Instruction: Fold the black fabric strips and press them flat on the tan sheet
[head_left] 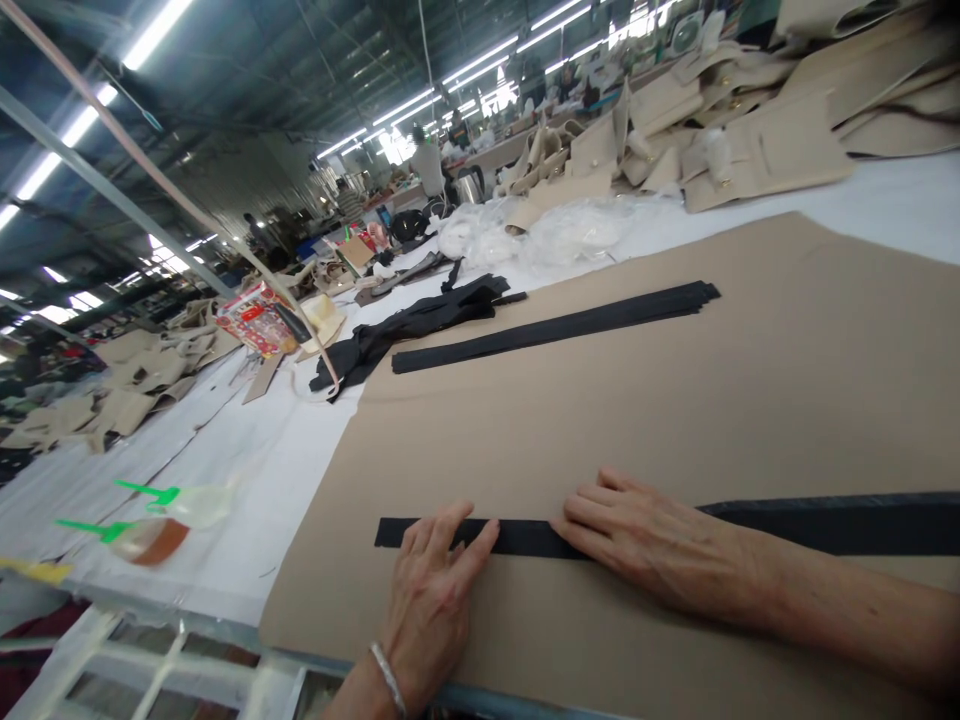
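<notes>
A long black strip [525, 538] lies flat across a brown cardboard sheet [675, 410] in front of me. My left hand [435, 590] rests on the strip near its left end, fingers stretched out flat, a silver bracelet on the wrist. My right hand [645, 545] presses on the strip just to the right, fingers flat and spread. Neither hand grips anything. Further back on the cardboard lies a stack of black strips [555, 327].
A heap of black fabric [405, 335] lies at the cardboard's far left corner. Two green-handled brushes [150, 520] sit on the white table at left. Beige leather pieces [750, 130] and clear plastic bags [540, 235] are piled at the back. People work far off.
</notes>
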